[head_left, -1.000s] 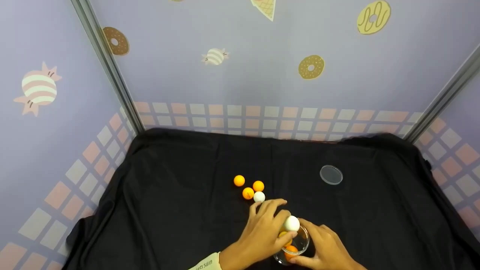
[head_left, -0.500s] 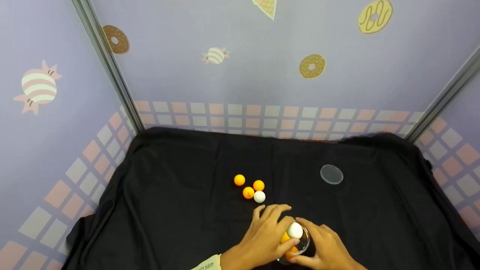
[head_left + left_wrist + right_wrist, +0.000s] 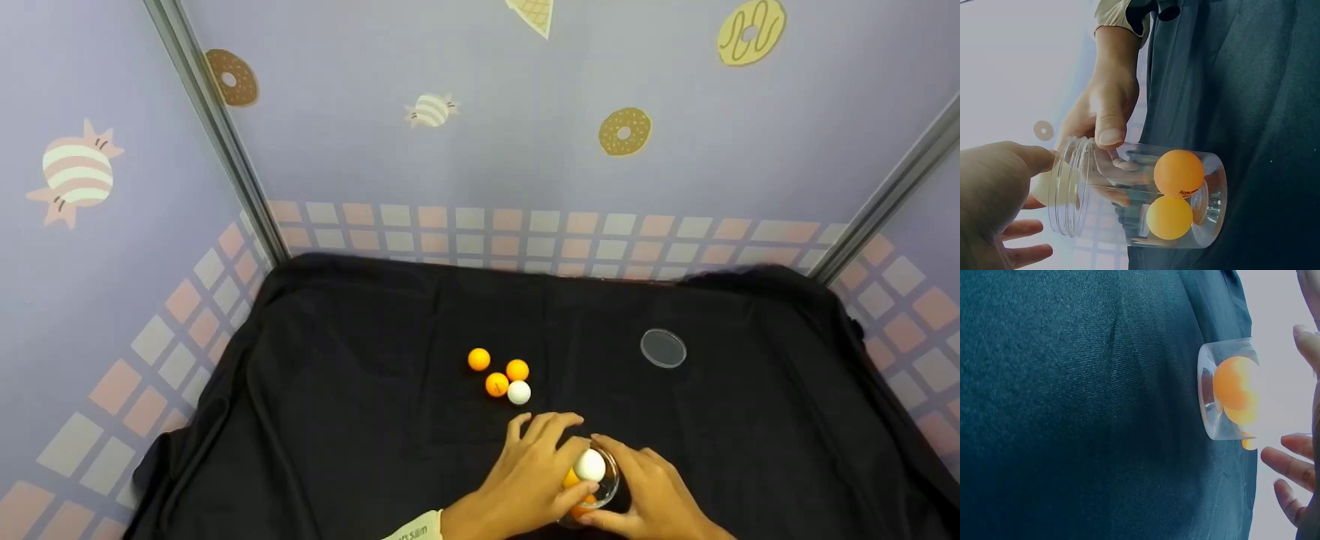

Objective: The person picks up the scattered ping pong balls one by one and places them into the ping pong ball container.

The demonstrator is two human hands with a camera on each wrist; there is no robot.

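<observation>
My left hand pinches a white ping-pong ball between thumb and index finger, right at the mouth of a clear plastic jar. The other left fingers stretch out past the rim. From the right side, my right hand grips the jar near its threaded neck, thumb in front and fingers behind. Inside the jar, an orange ball and a yellower orange ball lie near the bottom. In the left wrist view the white ball is partly hidden behind the left fingers and the jar's neck.
On the black cloth beyond my hands lie several loose balls: orange balls and one white ball. A clear round lid rests farther right. Patterned wall panels enclose the back and sides.
My left hand has moved the white ball slightly right and down, from above the jar's rim to its mouth. The right hand keeps its grip on the jar; the loose balls and lid stay put.
</observation>
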